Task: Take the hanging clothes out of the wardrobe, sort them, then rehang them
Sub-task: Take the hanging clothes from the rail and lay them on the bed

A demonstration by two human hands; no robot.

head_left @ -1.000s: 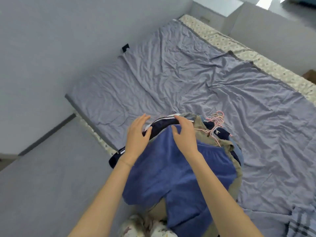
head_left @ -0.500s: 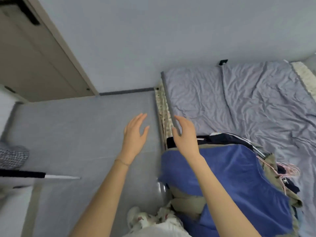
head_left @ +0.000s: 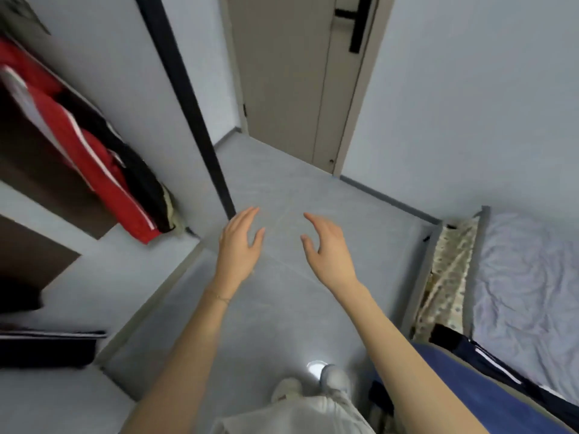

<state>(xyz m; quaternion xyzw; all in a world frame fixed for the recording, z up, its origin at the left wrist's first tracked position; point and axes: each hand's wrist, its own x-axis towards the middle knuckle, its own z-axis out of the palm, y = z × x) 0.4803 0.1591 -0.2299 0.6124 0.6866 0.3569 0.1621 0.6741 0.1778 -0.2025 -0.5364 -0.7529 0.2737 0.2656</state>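
1. Hovering over the floor, the left hand and right hand are apart, with fingers loosely spread and holding nothing.
2. A red garment and a black garment hang side by side in the wardrobe at left.
3. A blue garment lies over the near edge of the bed, at lower right.
4. A door stands beyond the hands.
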